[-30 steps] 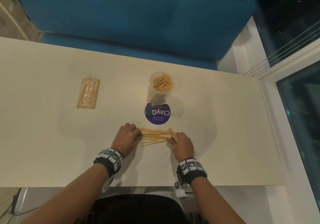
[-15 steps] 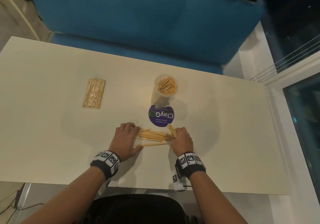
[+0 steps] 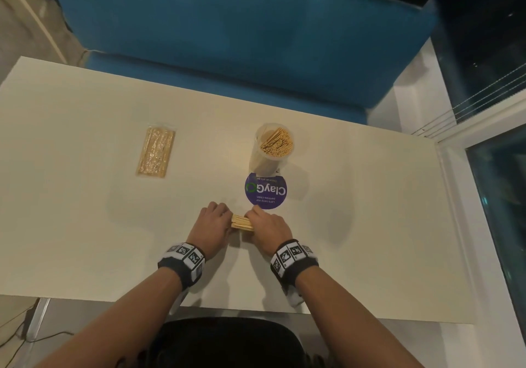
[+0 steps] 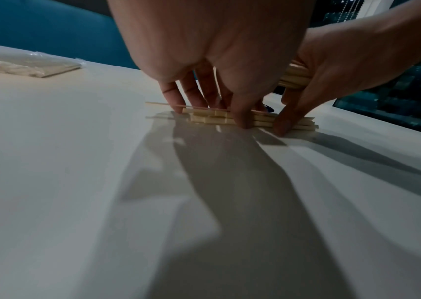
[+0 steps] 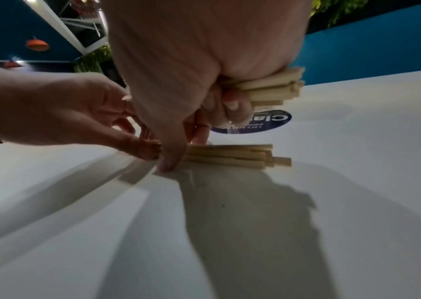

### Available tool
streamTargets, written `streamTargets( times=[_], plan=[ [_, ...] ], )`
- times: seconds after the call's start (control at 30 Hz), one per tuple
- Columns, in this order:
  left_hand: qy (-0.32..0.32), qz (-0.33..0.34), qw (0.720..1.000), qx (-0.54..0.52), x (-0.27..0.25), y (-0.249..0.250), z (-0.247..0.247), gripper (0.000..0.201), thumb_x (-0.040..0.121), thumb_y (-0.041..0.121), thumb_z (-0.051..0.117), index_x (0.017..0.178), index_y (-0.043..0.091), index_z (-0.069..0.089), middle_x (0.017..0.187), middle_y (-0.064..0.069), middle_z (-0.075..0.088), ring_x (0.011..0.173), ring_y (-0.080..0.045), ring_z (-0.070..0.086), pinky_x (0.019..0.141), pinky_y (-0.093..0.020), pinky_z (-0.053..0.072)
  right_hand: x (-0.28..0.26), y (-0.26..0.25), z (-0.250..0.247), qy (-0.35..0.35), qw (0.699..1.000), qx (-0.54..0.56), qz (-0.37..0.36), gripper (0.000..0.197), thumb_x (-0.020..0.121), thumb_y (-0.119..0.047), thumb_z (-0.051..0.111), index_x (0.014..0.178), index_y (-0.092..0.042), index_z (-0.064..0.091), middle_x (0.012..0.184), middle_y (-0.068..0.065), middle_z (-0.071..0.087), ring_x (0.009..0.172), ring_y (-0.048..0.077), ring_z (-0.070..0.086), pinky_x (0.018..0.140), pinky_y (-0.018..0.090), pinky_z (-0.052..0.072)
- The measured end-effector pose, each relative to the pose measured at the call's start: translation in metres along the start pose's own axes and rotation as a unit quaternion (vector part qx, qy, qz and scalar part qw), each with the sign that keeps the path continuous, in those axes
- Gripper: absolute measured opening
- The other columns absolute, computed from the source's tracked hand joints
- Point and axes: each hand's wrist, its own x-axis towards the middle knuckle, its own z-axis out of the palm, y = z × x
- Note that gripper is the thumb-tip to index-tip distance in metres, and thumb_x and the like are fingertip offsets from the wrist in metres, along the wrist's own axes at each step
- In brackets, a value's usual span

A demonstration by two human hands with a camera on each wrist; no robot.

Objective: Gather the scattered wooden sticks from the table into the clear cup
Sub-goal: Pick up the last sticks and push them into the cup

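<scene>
A short stack of flat wooden sticks [image 3: 242, 222] lies on the white table [image 3: 85, 225], just in front of a purple round sticker [image 3: 266, 189]. My left hand [image 3: 223, 218] pinches the stack's left end, thumb in front and fingers behind [image 4: 211, 113]. My right hand [image 3: 256, 221] presses its thumb and a finger on the right part of the stack [image 5: 229, 155]. Its other fingers curl round a separate bundle of sticks [image 5: 268, 89]. The clear cup [image 3: 271, 146] stands upright behind the sticker, holding many sticks.
A clear packet of sticks [image 3: 156, 151] lies flat at the far left of the table. A blue bench [image 3: 242, 40] runs behind the far edge. A window and white sill [image 3: 469, 196] lie to the right. One thin stick [image 4: 163, 104] pokes out past my left fingers.
Both hands have come together and pushed the spread sticks into one compact stack. The stick that lay apart at the front has joined it. The cup has not moved.
</scene>
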Motion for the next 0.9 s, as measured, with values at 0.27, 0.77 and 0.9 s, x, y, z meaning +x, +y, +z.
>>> streamTargets(
  times=[0.27,0.77,0.9],
  plan=[
    [-0.018,0.018,1.0,0.007,-0.002,-0.005,-0.001,0.023,0.07,0.015,0.072,0.093,0.018,0.067,0.091,-0.003,0.062,0.084,-0.028,0.053,0.072,-0.039,0.046,-0.003,-0.016,-0.004,-0.029,0.995,-0.093,-0.036,0.031,0.09,-0.009,0.068,0.117,-0.005,0.054,0.108,0.013,0.055,0.078,0.03,0.067,0.061,0.036,0.043],
    [-0.041,-0.185,0.921,-0.339,0.008,-0.022,-0.041,0.039,0.071,0.03,0.055,0.104,0.027,0.075,0.104,0.01,0.065,0.097,-0.008,0.061,0.087,-0.023,0.045,0.001,-0.01,-0.009,-0.023,0.999,-0.048,0.005,0.032,0.092,-0.007,0.061,0.122,-0.004,0.051,0.125,0.015,0.051,0.116,0.031,0.048,0.08,0.042,0.051],
    [0.0,-0.265,0.827,-0.495,0.02,-0.021,-0.043,0.034,0.085,0.047,0.059,0.101,0.023,0.077,0.1,0.005,0.078,0.096,-0.016,0.072,0.088,-0.033,0.053,0.01,-0.007,-0.02,-0.019,1.0,0.008,0.018,0.041,0.09,-0.016,0.069,0.124,-0.005,0.05,0.127,0.012,0.05,0.122,0.029,0.041,0.086,0.041,0.049]
  ],
)
